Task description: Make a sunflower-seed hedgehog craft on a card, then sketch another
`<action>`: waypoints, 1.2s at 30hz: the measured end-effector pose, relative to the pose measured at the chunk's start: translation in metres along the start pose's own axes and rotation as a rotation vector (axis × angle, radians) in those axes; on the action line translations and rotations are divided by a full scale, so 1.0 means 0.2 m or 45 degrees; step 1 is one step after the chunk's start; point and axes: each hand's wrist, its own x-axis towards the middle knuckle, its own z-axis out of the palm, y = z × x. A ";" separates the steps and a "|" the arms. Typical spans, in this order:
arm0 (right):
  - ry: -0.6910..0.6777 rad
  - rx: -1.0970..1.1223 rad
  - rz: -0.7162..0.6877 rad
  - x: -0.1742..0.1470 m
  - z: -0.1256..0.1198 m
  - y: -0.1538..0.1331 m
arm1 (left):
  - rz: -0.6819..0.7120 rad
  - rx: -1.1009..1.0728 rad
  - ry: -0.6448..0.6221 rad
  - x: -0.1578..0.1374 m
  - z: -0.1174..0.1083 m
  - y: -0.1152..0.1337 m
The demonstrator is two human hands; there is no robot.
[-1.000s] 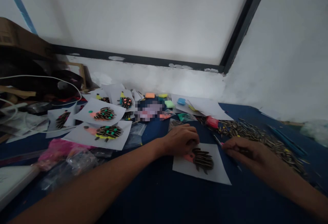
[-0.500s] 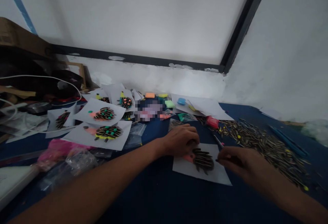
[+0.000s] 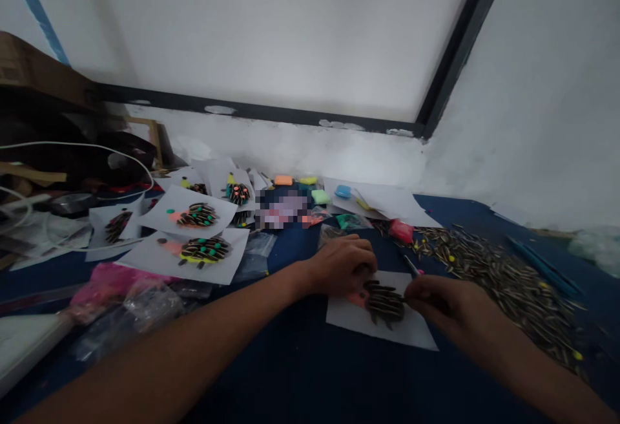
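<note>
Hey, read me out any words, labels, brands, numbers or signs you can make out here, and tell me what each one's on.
None can be read.
Cardboard box, upper left: a dark patch, too blurred to tell whether it is print.
White box-like object, lower left: faint marks, too unclear to read.
Nearest white sheet: no lettering visible.

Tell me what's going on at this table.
A person is working on a seed-covered animal figure on a white sheet. The left hand is curled over the sheet's far left corner. The right hand is at the figure's right edge, its fingers apparently pinching a small dark piece. A spread of striped seeds lies to the right, and similar figures lie on sheets to the left.
</note>
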 end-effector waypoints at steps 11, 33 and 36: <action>0.038 -0.056 -0.093 0.00 0.01 -0.03 | -0.014 0.009 -0.014 0.00 0.00 0.00; 0.085 -0.564 0.506 0.02 -0.17 0.22 | -0.007 -0.021 -0.019 0.00 -0.01 0.00; -0.096 -0.606 0.536 0.02 -0.18 0.26 | 0.000 -0.027 -0.007 0.00 0.00 0.00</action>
